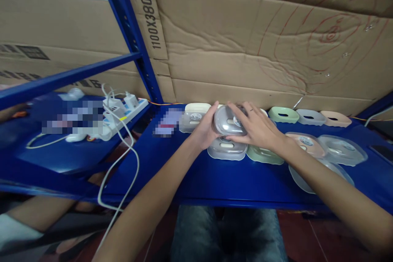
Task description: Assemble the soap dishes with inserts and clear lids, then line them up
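Both my hands hold a grey plastic soap box (229, 122) with a clear lid, lifted just above the blue shelf (215, 180). My left hand (205, 129) grips its left side. My right hand (257, 127) lies over its right side with fingers spread on the lid. Directly under it rests another grey soap box (226, 150), and a green one (264, 154) lies beside that, partly hidden by my right wrist.
Cream (193, 115), green (283, 114), grey (310, 117) and pink (335, 118) boxes line the cardboard back wall. Pink (303, 141) and clear (341, 149) ones lie right. A white power strip (123, 115) with cables sits on the left shelf behind a blue upright (135, 45).
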`<state>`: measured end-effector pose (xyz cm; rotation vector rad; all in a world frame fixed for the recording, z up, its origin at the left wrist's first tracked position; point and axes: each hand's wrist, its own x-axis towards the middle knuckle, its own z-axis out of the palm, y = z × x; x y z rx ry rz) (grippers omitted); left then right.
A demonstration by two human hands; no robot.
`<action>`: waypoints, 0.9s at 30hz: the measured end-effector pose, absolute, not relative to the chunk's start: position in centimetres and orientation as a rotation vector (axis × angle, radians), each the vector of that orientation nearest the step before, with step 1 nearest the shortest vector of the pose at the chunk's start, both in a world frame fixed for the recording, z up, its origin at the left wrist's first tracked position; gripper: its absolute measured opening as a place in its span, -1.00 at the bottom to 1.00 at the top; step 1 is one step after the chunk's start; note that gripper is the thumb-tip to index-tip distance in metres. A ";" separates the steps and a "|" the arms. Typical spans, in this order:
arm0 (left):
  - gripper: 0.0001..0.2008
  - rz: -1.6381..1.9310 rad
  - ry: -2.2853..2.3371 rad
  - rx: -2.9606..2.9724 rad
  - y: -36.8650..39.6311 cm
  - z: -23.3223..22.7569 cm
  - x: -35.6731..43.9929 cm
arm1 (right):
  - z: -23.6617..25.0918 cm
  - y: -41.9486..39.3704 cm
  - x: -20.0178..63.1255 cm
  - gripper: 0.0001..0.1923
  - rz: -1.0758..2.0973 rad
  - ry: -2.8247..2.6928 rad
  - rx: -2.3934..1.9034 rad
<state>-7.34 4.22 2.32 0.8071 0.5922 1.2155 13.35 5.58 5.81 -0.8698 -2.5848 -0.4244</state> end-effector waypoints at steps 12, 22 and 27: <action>-0.59 1.315 0.690 0.854 3.8 2.2 -7.0 | 5.4 5.5 13.0 0.05 -0.411 -2.606 -0.830; -0.58 1.392 0.689 0.968 3.7 2.2 -7.4 | 7.7 6.3 14.2 -0.17 0.317 -2.409 -0.820; -0.53 1.364 0.682 1.011 3.5 2.4 -7.6 | 7.9 7.5 14.7 -0.37 0.931 -2.101 -0.866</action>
